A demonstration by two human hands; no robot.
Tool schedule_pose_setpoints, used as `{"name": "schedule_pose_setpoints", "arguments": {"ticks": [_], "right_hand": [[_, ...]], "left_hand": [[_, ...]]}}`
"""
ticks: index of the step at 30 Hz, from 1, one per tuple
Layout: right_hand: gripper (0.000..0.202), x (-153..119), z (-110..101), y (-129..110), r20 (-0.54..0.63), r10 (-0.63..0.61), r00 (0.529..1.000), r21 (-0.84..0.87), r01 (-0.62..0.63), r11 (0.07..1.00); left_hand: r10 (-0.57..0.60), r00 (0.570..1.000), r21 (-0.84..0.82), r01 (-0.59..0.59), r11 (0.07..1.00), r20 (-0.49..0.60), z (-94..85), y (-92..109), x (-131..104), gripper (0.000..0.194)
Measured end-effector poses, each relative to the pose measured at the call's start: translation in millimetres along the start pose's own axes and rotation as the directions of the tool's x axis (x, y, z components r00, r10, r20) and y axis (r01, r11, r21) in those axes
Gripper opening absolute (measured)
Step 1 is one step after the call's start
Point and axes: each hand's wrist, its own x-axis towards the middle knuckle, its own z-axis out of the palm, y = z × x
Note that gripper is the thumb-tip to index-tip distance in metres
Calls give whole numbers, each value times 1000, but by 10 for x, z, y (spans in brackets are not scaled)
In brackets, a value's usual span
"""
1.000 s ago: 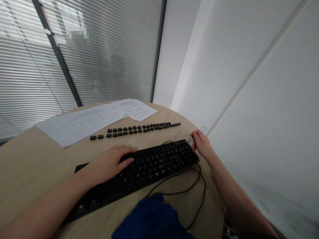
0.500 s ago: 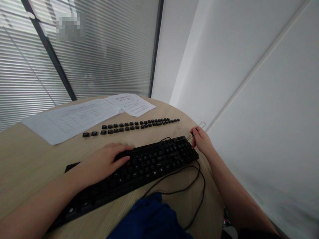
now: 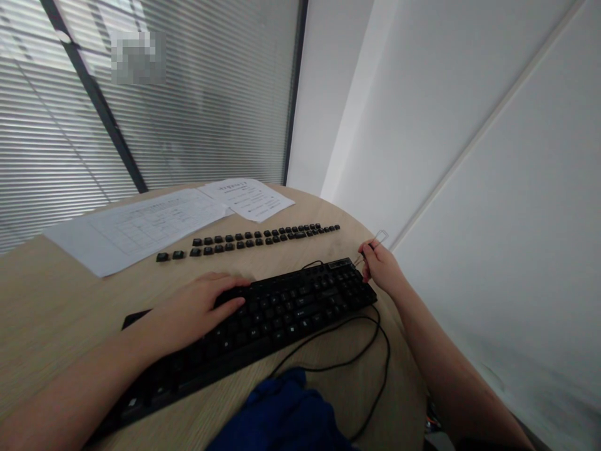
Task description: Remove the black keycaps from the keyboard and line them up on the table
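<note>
A black keyboard [image 3: 282, 313] lies slantwise on the table, with some key places on its left part bare of caps. Across its left half rests my left hand [image 3: 206, 308], fingers along the far edge and thumb on the keys, gripping it. My right hand [image 3: 378, 263] is at the keyboard's far right corner, closed on a wire keycap puller [image 3: 381, 238]. The puller's wire loop sticks up above the fingers, and its thin prongs point down at the keys near the corner. Beyond the keyboard, loose black keycaps [image 3: 229, 247] stand in two rows.
Printed paper sheets [image 3: 141, 232] lie at the back left of the round wooden table [image 3: 56, 313]. The keyboard's black cable [image 3: 387, 357] loops along the front right. Blue cloth [image 3: 286, 413] is at the near edge. A white wall [image 3: 469, 250] stands close on the right.
The view has shifted very slightly. Both hands stay in nearly the same place, and the puller is still in my right hand at the keyboard's corner.
</note>
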Motion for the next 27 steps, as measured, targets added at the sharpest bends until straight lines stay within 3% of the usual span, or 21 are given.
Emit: {"name": "schedule_pose_setpoints", "arguments": {"ticks": [4,27], "right_hand": [[20,-47,1,-147,-39,76,996,27,-75,997],[16,-98,-28,-222,-19,25,1000,-50,-26,998]], "left_hand": [[14,1000,-16,-14,1000,-11,0,-4,1,51],[-3,999,-13,3,1000,-40,24,-35,1,51]]}}
